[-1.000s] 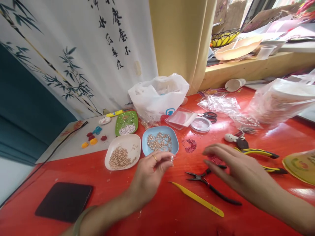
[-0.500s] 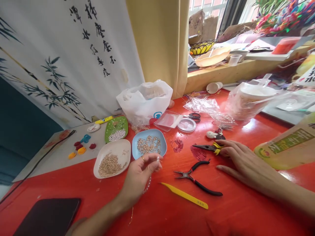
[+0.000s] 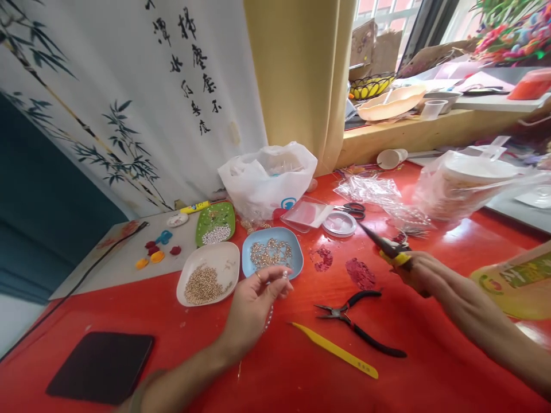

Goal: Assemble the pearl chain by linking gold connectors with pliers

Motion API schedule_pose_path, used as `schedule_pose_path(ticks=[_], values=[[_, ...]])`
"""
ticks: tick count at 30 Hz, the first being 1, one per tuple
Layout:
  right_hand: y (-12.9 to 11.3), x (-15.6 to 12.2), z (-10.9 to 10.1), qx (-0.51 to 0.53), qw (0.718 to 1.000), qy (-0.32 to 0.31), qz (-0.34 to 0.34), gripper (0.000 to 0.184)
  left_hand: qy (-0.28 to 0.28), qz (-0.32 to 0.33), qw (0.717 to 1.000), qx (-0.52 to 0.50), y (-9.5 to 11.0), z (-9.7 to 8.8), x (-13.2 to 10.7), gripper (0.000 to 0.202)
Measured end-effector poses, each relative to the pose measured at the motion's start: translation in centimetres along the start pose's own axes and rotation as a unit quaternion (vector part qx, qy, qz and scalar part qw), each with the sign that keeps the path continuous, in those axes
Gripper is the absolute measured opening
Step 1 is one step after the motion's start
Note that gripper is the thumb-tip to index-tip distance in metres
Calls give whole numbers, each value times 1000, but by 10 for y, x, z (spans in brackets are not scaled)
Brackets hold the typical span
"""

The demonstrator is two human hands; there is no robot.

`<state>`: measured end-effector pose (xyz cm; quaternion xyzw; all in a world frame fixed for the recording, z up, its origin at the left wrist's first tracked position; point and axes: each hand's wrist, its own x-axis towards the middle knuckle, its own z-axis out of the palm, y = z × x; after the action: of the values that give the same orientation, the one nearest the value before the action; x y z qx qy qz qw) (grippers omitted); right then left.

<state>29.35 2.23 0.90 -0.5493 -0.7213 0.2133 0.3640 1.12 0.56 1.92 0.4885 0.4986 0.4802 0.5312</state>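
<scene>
Between thumb and fingertips my left hand (image 3: 253,301) pinches a string of clear beads (image 3: 269,318), which hangs down behind the palm; a thin thread end (image 3: 239,371) dangles below the wrist. My right hand (image 3: 434,281) is wrapped round long-nose pliers (image 3: 390,248) with yellow handles, raised off the table, the dark jaws pointing up and left. On the red table between the hands lie black-handled pliers (image 3: 344,312) with spread handles and yellow tweezers (image 3: 333,349). Just beyond my left hand is a blue dish (image 3: 297,267) of gold beads.
A white dish (image 3: 232,258) of small gold beads and a green dish (image 3: 232,213) of white beads stand at left. Behind are a white plastic bag (image 3: 269,178), a thread spool (image 3: 339,223) and scissors (image 3: 356,210). A bottle (image 3: 512,281) stands far right, a black pad (image 3: 101,367) front left.
My right hand has picked the yellow-handled pliers up off the table and tilted their jaws upward. My left hand still pinches the bead string. The whole view has shifted slightly.
</scene>
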Motion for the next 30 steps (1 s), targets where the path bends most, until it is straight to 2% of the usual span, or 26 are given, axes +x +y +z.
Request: schedule_pose_path(ticks=[2, 3, 5, 7, 10, 14, 17, 20, 27, 30], values=[[-19, 7, 6, 173, 982, -56, 52, 39, 7, 11, 1000, 6, 2, 0, -1, 18], [-27, 10, 10, 248, 961, -96, 77, 35, 12, 16, 1000, 9, 3, 0, -1, 17], [-41, 17, 19, 333, 921, -175, 100, 28, 23, 26, 999, 15, 6, 0, -1, 15], [-52, 22, 29, 333, 910, -235, 74, 23, 36, 33, 999, 20, 8, -2, 0, 15], [-62, 27, 43, 238, 932, -273, 17, 26, 59, 33, 998, 12, 10, -5, 2, 16], [-64, 28, 54, 72, 968, -217, -109, 26, 99, 35, 994, -20, 14, -9, 6, 18], [-59, 26, 59, -33, 965, -172, -197, 20, 127, 46, 990, -46, 17, -9, 7, 18], [-55, 23, 60, -91, 958, -146, -228, 19, 124, 49, 988, -73, 18, -7, 5, 17], [-51, 20, 64, -156, 947, -90, -266, 23, 131, 17, 988, -81, 18, -3, 1, 16], [-50, 19, 65, -185, 937, -48, -293, 24, 108, 27, 991, -77, 14, -1, 0, 16]])
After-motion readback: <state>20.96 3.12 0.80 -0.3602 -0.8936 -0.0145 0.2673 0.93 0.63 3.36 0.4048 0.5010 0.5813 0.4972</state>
